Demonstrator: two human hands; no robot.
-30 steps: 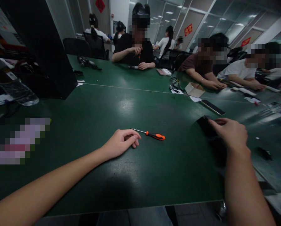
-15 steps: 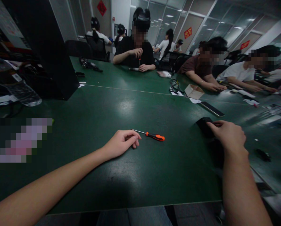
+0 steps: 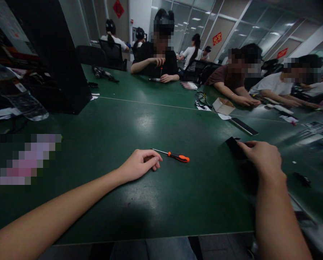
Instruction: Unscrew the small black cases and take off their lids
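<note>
My left hand (image 3: 140, 165) rests on the green table (image 3: 140, 122) with its fingers curled loosely; nothing shows in them. Just to its right lies a small screwdriver (image 3: 175, 156) with an orange and black handle, its thin shaft pointing at my fingers. My right hand (image 3: 261, 156) grips a flat black object (image 3: 234, 145) at the right side of the table, fingers over its edge. Much of that object is hidden under the hand.
A tall black box (image 3: 55, 54) stands at the left. A phone (image 3: 244, 126), a small cardboard box (image 3: 223, 105) and cables (image 3: 201, 98) lie at the right rear. Several people sit working round the far and right sides. Small dark parts (image 3: 302, 178) lie right of my arm.
Hardly anything has moved: my right hand has shifted slightly on the black object. My left hand and the screwdriver stay where they were.
</note>
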